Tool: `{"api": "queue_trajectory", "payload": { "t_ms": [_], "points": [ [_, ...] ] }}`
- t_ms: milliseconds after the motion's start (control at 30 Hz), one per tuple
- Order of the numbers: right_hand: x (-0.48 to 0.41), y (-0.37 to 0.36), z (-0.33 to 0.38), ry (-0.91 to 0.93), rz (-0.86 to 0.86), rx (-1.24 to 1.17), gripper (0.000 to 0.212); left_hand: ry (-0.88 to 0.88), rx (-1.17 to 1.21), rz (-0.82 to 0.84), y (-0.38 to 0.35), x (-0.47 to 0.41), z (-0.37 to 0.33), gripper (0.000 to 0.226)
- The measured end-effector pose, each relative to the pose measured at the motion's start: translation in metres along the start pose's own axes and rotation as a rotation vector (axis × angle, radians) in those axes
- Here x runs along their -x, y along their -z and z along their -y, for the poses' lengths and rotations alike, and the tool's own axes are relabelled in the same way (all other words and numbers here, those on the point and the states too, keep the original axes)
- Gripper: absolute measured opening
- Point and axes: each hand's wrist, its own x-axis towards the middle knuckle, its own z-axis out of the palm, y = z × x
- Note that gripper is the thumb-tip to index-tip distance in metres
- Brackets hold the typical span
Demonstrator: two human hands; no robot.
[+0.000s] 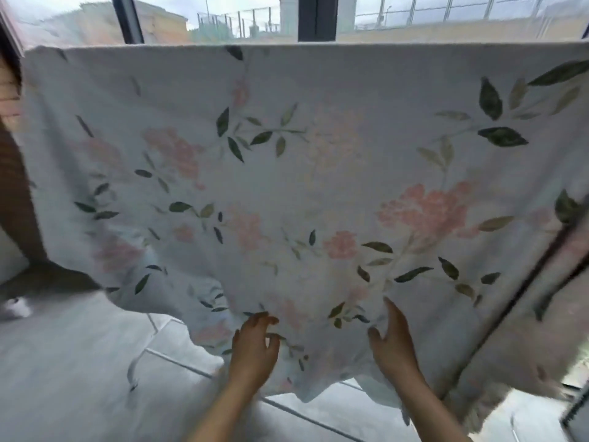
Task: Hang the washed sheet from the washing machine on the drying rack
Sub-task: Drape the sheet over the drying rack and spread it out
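A white sheet [306, 173] printed with pink flowers and green leaves hangs spread wide in front of me, its straight top edge draped over a bar that the cloth hides. Its lower edge hangs wavy above the floor. My left hand [255, 349] lies against the lower middle of the sheet with fingers loosely bent, holding nothing. My right hand [392, 339] rests flat on the cloth a little to the right, fingers straight and pointing up. A thin white rack leg [135, 365] shows below the sheet at the left.
Large windows with dark frames [317, 17] stand right behind the sheet. A grey tiled floor [79, 362] lies below. A dark bar [510, 301] runs diagonally at the lower right, beside a fluffy beige cloth [522, 362]. A brown surface [12, 193] borders the left.
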Motion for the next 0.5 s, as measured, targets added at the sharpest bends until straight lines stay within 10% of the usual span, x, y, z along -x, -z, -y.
{"api": "queue_trajectory", "payload": {
  "t_ms": [500],
  "points": [
    [-0.080, -0.342, 0.221, 0.359, 0.595, 0.092, 0.053, 0.497, 0.249, -0.373, 0.187, -0.115, 0.280, 0.023]
  ]
}}
